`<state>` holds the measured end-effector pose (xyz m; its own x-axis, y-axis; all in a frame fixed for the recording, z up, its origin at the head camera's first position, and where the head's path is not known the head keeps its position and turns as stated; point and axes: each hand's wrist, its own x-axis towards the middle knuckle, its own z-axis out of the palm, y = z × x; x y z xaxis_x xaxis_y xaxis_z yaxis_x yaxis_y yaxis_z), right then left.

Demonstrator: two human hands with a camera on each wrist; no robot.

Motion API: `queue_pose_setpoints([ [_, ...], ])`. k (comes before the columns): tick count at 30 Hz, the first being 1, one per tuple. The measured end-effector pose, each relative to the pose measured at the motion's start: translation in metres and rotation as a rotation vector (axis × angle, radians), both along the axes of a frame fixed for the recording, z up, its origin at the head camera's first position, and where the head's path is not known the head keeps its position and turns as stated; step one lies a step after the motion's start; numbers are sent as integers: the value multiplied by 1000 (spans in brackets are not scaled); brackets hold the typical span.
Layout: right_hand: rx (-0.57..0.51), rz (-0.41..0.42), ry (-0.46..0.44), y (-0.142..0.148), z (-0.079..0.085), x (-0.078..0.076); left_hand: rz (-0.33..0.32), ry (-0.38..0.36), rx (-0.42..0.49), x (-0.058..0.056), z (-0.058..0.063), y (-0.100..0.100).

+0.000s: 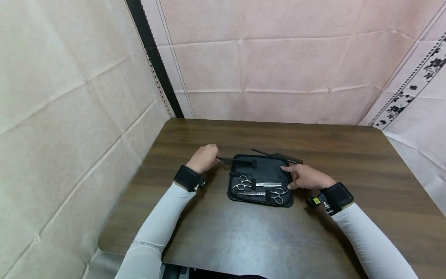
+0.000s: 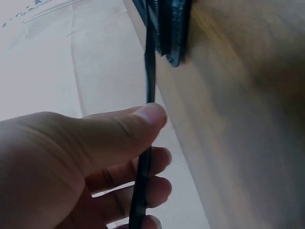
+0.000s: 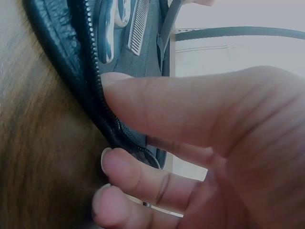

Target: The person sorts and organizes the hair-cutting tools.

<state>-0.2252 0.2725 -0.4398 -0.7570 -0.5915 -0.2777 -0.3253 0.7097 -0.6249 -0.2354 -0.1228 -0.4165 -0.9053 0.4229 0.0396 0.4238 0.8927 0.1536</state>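
An unfolded black zip case (image 1: 258, 170) lies on the table, with two pairs of silver scissors in its near half. One pair, the thinning scissors (image 1: 268, 185), has a toothed blade; the other scissors (image 1: 252, 193) lie closer to the front edge. My left hand (image 1: 205, 157) pinches a thin, flat black comb (image 2: 151, 78) between thumb and fingers. The comb's far end lies over the case by a black elastic loop (image 1: 254, 164); its teeth do not show. At the right edge of the case, my right hand (image 1: 308, 177) grips the zipped rim, thumb on the inside (image 3: 143, 102).
A second black comb-like tool (image 1: 282, 157) with a thin tail lies along the far edge of the case. The brown wooden table (image 1: 223, 228) ends at a back wall hung with pale cloth (image 1: 278, 69). More cloth hangs at the left (image 1: 69, 116).
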Motion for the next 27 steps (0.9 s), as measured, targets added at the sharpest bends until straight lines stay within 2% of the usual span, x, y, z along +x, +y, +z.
queue_pose_setpoints([
  [4,8,-3,-1,-1,0,0,6,19,-8,-4,-7,0],
  [11,26,3,7,0,-1,-1,-7,-18,-28,-11,-18,1],
  [18,24,21,13,2,0,-3,2,-14,-15,-12,-18,6],
  [27,25,28,14,2,-1,-2,-21,8,-33,-13,-18,9],
])
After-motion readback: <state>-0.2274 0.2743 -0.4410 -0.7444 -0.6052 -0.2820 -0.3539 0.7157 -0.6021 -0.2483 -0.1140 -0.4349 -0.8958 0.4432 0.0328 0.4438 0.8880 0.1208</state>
